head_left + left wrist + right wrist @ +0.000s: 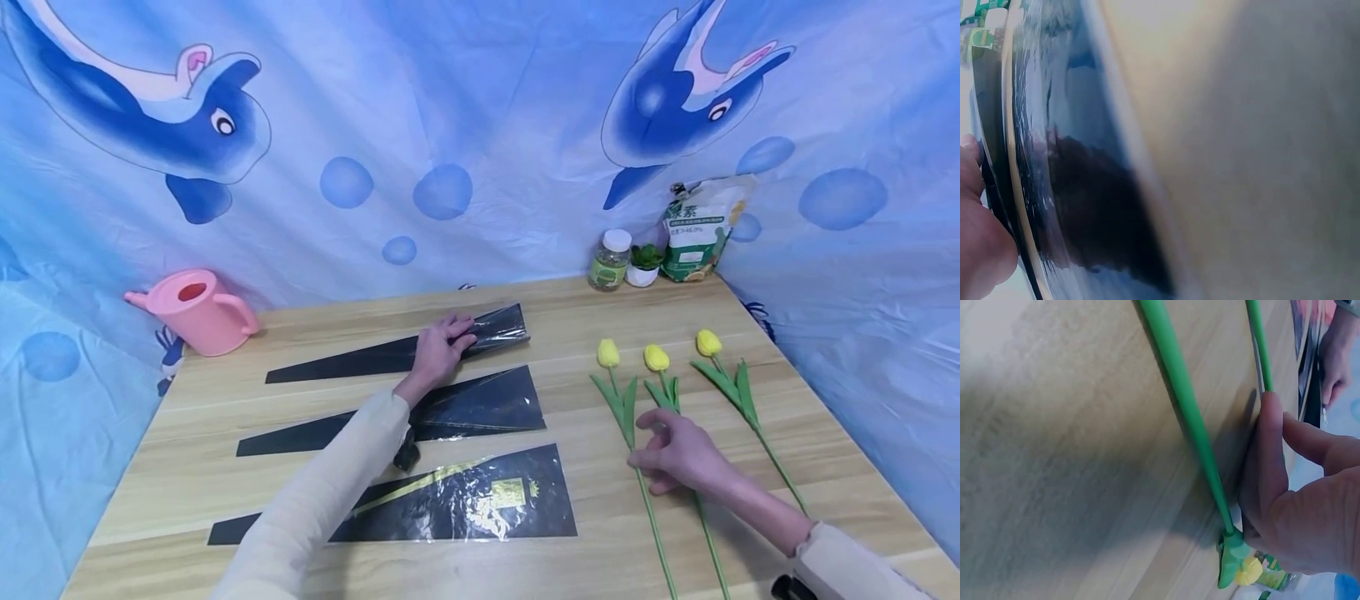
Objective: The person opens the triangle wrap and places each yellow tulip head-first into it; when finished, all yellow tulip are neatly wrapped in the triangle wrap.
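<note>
Three black flower-wrapping sleeves lie side by side: a far sleeve (pixel 345 362), a middle sleeve (pixel 487 402) and a near sleeve (pixel 536 487) with gold print. My left hand (pixel 437 354) grips the far sleeve near its wide end, which looks slightly raised; its thumb side shows at the edge of the left wrist view. On the right are a left yellow tulip (pixel 608 353), a middle tulip (pixel 657 358) and a right tulip (pixel 708 342). My right hand (pixel 686 450) is over the middle stem, bent fingers apart, thumb tip at the left tulip's stem (pixel 1260 347).
A pink watering can (pixel 198 312) stands at the back left. Along the back right are a lidded jar (pixel 610 262), a small potted plant (pixel 642 268) and a green-and-white bag (pixel 697 233). A blue dolphin-print curtain (pixel 495 108) hangs behind the wooden table (pixel 165 483).
</note>
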The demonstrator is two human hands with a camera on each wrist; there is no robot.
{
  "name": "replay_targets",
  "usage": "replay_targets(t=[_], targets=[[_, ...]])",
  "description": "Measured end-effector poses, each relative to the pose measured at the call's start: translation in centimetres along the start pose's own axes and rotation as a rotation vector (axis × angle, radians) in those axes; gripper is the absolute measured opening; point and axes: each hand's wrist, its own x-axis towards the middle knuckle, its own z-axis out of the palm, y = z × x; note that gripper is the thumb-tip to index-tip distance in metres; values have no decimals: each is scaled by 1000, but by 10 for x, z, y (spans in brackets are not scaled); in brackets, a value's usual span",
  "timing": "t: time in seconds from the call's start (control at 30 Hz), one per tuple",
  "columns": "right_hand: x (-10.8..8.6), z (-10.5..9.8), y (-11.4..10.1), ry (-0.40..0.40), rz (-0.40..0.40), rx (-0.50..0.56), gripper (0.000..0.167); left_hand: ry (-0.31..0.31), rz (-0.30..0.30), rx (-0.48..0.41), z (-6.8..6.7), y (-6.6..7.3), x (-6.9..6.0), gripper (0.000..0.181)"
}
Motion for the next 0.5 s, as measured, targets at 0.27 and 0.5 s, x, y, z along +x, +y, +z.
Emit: replay_targets(t=[0.27, 0.5], targets=[[1, 8, -1, 74, 9, -82, 60, -3, -7, 5, 0, -2, 1, 32], [0, 8, 1, 65, -23, -88, 57, -3, -4, 0, 0, 0, 0, 32]])
